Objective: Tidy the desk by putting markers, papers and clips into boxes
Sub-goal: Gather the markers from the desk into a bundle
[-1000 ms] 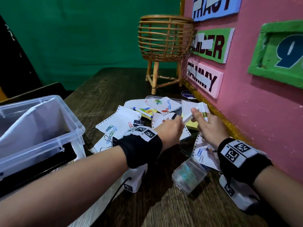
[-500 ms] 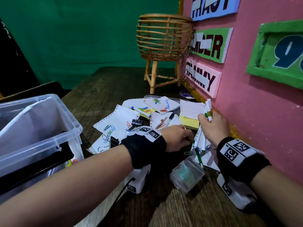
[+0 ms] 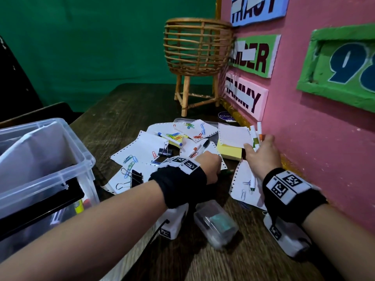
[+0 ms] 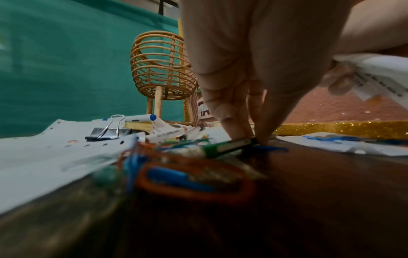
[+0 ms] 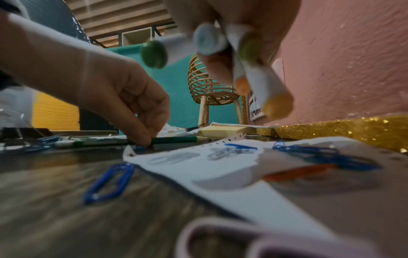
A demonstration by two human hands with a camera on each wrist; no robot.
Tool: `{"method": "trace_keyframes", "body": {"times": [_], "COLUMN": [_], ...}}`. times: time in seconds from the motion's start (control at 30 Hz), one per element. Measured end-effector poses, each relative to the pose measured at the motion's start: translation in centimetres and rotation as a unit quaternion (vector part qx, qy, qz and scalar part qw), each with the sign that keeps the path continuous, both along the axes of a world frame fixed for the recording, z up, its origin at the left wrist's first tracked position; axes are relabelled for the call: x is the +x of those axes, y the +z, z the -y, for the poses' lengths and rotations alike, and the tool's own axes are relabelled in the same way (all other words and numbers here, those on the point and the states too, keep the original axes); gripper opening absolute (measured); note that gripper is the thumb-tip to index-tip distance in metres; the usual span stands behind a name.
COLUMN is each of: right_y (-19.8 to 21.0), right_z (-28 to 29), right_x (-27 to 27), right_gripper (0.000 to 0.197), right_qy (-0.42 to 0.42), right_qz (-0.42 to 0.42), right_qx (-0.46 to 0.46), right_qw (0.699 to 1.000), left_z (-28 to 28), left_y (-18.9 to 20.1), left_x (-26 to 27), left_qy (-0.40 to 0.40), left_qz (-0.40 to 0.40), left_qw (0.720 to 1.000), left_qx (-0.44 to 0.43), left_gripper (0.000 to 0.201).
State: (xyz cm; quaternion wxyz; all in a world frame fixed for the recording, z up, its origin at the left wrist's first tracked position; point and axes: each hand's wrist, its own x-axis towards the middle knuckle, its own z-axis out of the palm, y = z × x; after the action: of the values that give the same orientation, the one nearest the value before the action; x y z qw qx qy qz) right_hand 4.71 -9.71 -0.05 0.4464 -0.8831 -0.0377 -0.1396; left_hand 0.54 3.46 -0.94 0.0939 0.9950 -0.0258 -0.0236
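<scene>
"TAMMY" sign [image 3: 246,95] on pink wall [image 3: 316,128]; markers [image 3: 256,136] in R hand [image 3: 262,154]

left hand [image 3: 210,165]: lowered, fingers pinching | right hand [image 3: 262,154]: raised, fingers curled, gripping

A classroom corner: name cards [image 3: 246,95] on a pink wall [image 3: 316,126], wooden desk [image 3: 125,106].

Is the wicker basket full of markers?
No, the wicker basket looks empty through its slats, while the right hand holds a bunch of markers.
</scene>
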Motion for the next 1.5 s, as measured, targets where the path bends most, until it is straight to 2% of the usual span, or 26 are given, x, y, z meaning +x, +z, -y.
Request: {"method": "trace_keyframes", "body": {"times": [0.07, 0.2, 0.3, 0.37, 0.47, 0.53, 0.6, 0.67, 0.73, 0.87, 0.97, 1.07, 1.13, 1.23, 1.33, 1.43, 1.5], "right_y": [-0.3, -0.5, -0.2, 0.0, 0.0, -0.1, -0.1, 0.0, -0.1, -0.2, -0.2, -0.3, -0.3, -0.1, -0.3, 0.0, 0.0], "right_z": [0.0, -0.2, -0.4, -0.4, -0.4, -0.3, -0.2, -0.2, -0.3, -0.4, -0.4, -0.5, -0.5, -0.3, -0.1, -0.1, -0.1], "right_x": [0.5, 0.4, -0.2, -0.7, -0.8, -0.7, -0.5, -0.4, -0.1, 0.2, 0.0, 0.1, 0.3, 0.7, 0.8, 0.4, 0.3], "right_gripper": [0.027, 0.011, 0.012, 0.021, 0.022, 0.015, 0.019, 0.018, 0.014, 0.02, 0.008, 0.008, 0.017, 0.036, 0.051, 0.049, 0.044], "right_qy": [0.008, 0.079, 0.149, 0.177, 0.207, 0.201, 0.17, 0.135, 0.123, 0.106, 0.11, 0.114, 0.094, 0.036, 0.036, 0.037, 0.049], "right_qz": [0.003, 0.005, -0.004, -0.013, -0.039, -0.046, -0.034, -0.019, -0.008, -0.017, -0.038, -0.04, -0.028, -0.006, -0.003, 0.002, 0.019], "right_qx": [-0.004, 0.039, 0.042, 0.048, 0.048, 0.025, 0.0, -0.014, -0.006, 0.004, 0.064, 0.06, 0.027, -0.019, -0.011, 0.007, 0.018], "right_qw": [1.0, 0.996, 0.988, 0.983, 0.976, 0.978, 0.985, 0.991, 0.992, 0.994, 0.991, 0.991, 0.995, 0.999, 0.999, 0.999, 0.998], "left_z": [-0.1, -0.2, -0.8, -1.0, -0.6, -0.6, -1.2, -2.2, -2.9, -2.8, -2.2, -1.6, -1.2, -0.8, 0.1, 0.5, 0.5], "left_y": [0.1, 1.1, 1.6, 1.9, 2.2, 2.1, 1.6, 1.3, 1.2, 0.9, 0.9, 0.9, 0.9, 1.4, 1.7, 1.2, 0.9], "left_x": [0.2, 0.2, 0.2, 0.2, 0.3, 0.7, 1.5, 2.2, 2.3, 2.6, 2.6, 2.1, 1.9, 1.3, 0.5, 0.0, 0.0], "left_qy": [0.037, 0.082, 0.08, 0.084, 0.064, 0.047, 0.057, 0.103, 0.14, 0.125, 0.133, 0.145, 0.166, 0.208, 0.128, 0.012, -0.019], "left_qz": [0.019, 0.139, 0.22, 0.235, 0.192, 0.191, 0.194, 0.145, 0.061, -0.031, -0.076, -0.073, -0.058, 0.037, 0.102, 0.113, 0.102], "left_qw": [0.999, 0.983, 0.951, 0.924, 0.894, 0.915, 0.952, 0.98, 0.988, 0.984, 0.981, 0.983, 0.984, 0.975, 0.975, 0.973, 0.975], "left_qx": [-0.03, -0.089, -0.2, -0.291, -0.399, -0.352, -0.229, -0.089, 0.013, 0.125, 0.121, 0.08, 0.04, -0.07, -0.154, -0.2, -0.197], "left_gripper": [0.035, 0.033, 0.026, 0.019, 0.016, 0.017, 0.019, 0.022, 0.028, 0.036, 0.04, 0.042, 0.041, 0.036, 0.024, 0.019, 0.019]}}
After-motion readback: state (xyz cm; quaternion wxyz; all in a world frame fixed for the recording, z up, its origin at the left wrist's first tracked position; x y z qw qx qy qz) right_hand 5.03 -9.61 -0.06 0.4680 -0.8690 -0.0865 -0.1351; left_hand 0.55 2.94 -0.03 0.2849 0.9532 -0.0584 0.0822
